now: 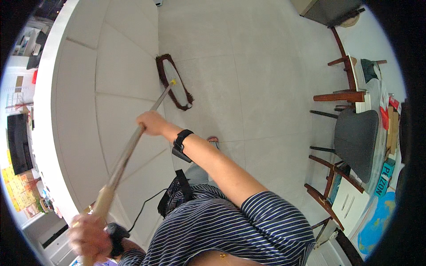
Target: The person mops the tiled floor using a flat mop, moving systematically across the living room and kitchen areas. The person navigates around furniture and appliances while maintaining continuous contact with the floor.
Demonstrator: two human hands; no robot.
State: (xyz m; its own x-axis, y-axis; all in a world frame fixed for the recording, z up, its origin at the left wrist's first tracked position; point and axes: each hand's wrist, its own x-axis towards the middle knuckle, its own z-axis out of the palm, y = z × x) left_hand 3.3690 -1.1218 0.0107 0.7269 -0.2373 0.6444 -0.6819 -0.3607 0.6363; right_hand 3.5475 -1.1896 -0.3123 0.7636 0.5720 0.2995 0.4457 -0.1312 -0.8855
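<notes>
Both my hands grip the long pole (124,156) of a flat dust mop, which runs slantwise from lower left to upper middle. My left hand (90,237), slightly blurred, is closed around the thick upper end. Farther down the pole my right hand (151,123) is wrapped around it, with a black band on the wrist. The mop head (174,88) is a long oval with a pale grey centre, a dark brown fringe and a yellow socket. It lies on the pale tile floor (266,83), close against the base of a white panelled counter (126,73).
A dark grey chair (356,143) and several wooden chair parts (339,96) stand along the right, beside a covered table with a teal box (385,176). On the left, a monitor (19,143) stands behind the counter. A black cable (141,209) hangs at my waist. One foot (213,139) shows below my arm.
</notes>
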